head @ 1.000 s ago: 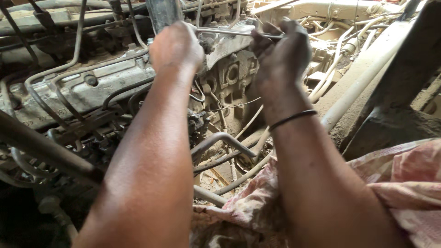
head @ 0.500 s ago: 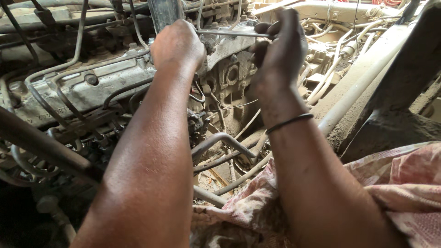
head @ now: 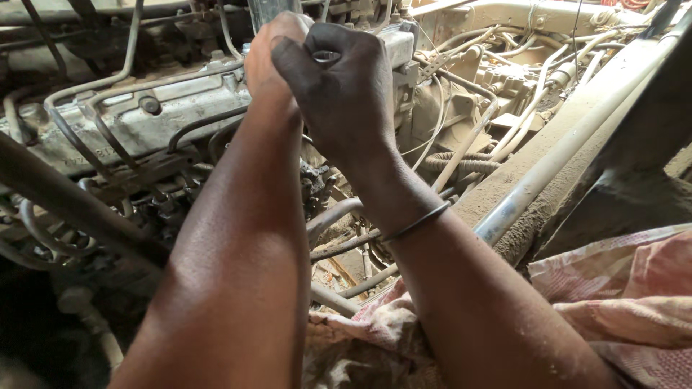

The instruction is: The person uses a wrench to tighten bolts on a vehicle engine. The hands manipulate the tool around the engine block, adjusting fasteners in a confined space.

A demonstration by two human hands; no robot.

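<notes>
Now R hand (head: 344,86) has swung from 1 o'clock over to L hand (head: 277,50) at 12, both fists side by side w/ fingers clenched on a thin metal tool (head: 326,55) above the engine cover (head: 166,115): stroke end, regrip likely.

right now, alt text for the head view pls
Two bare hands, the left hand and right hand, are clenched together over a dusty engine amid metal pipes; a checked cloth lies lower right.
</notes>
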